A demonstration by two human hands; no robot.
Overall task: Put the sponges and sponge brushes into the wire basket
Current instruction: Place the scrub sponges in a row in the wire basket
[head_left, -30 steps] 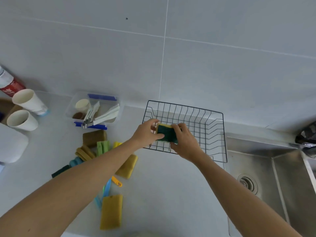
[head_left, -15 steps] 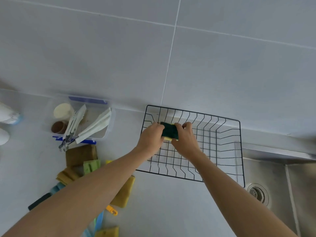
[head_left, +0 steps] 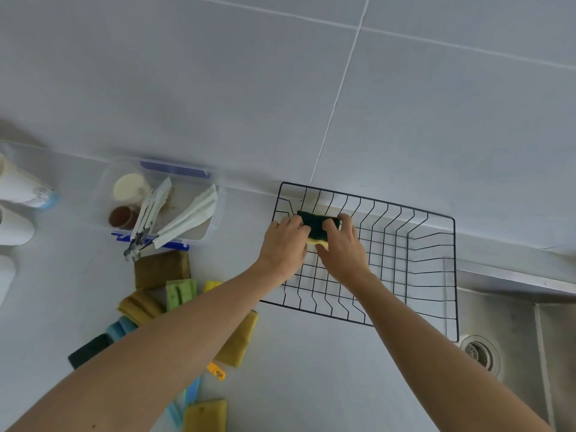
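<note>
Both hands clamped on one green-and-yellow sponge [head_left: 317,227]: left hand [head_left: 285,241] gripping its left end, right hand [head_left: 341,244] its right, dark green scouring face up, yellow foam peeking out beneath. Held inside the wire basket [head_left: 430,241], over its floor near the far-left corner; contact with the wires impossible to judge. No readable brand or writing anywhere. At eight o'clock on the counter [head_left: 299,369], remaining sponges [head_left: 162,269] piled, partly hidden under the left forearm, one yellow sponge cut off by the bottom edge. At ten o'clock, clear plastic tub [head_left: 215,219] with folded utensils. At four o'clock, sink drain [head_left: 478,353]. Compared with half a second ago, sponge lower and deeper in the basket.
</note>
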